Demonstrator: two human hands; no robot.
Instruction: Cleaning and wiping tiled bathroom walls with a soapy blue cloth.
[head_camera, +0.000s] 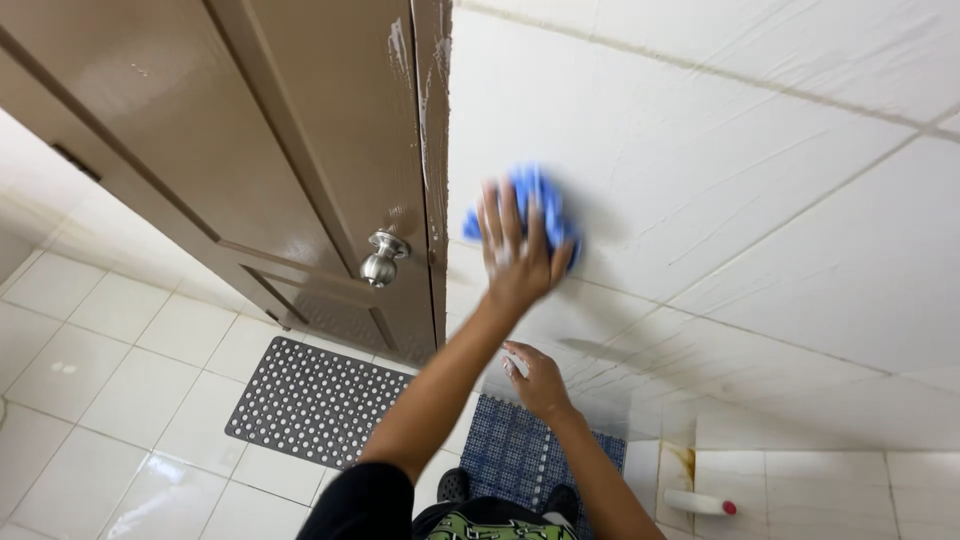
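The blue cloth (530, 212) is pressed flat against the white tiled wall (760, 180) under the spread left hand (515, 255), just right of the door edge (436, 170), while the right hand (537, 380), lower down, is curled around a small item that cannot be made out.

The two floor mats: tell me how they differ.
The grey mat lies by the brown door and shows in full; the blue mat lies under the person's feet, partly hidden by the arms. The grey mat has large round holes; the blue mat has a fine small-square grid. Both lie flat on the white tiled floor.
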